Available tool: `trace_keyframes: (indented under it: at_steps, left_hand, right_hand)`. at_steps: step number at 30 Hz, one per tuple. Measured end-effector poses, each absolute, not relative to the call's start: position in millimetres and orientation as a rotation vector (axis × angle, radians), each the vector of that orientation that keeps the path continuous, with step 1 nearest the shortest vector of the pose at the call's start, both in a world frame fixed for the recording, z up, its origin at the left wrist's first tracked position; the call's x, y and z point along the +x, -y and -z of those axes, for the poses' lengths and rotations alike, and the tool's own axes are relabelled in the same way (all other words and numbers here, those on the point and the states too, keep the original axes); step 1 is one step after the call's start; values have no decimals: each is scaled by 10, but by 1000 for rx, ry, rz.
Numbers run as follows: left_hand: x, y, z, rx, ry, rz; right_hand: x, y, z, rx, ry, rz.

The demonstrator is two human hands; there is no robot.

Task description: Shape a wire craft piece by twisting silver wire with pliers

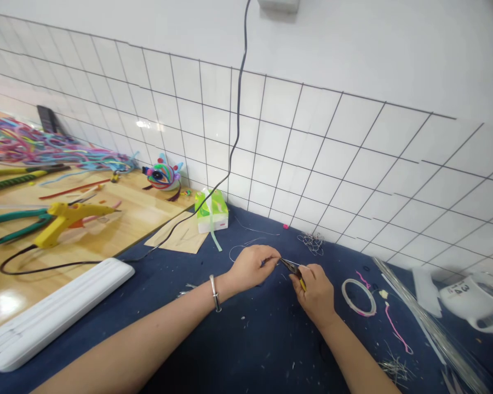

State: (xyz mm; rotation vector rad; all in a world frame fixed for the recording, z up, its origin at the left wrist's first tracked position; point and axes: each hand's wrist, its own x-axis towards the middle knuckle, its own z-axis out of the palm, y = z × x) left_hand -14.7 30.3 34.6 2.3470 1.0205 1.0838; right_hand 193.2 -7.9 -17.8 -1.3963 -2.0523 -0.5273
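Observation:
My right hand [318, 293] is wrapped round a pair of needle-nose pliers [291, 267] with dark jaws and yellow handles. Its jaw tip meets the fingertips of my left hand [250, 268], which are pinched together. A thin wire [231, 250] curves out on the far side of my left hand, and it seems to be what the fingers hold; the gripped end is too small to make out. Another pale, straight strand [294, 263] runs beside the pliers towards my right fingers. On my left wrist sits a silver bangle [215, 293].
A tangle of wire [312, 242], a roll of white tape [359, 297] and a bundle of long wires [427, 323] lie on the dark blue cloth [246, 350]. Leftward are a tissue pack [212, 210], a white power strip [61, 314] and a yellow glue gun [66, 221], its cord crossing the table.

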Motion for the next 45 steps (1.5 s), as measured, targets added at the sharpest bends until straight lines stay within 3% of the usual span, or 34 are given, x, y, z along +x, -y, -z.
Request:
trace_keyframes:
  at_steps: [45]
  left_hand:
    - [-157, -337, -268, 2493, -1034, -1160]
  right_hand:
    - [1946, 50, 150, -1527, 2077, 428]
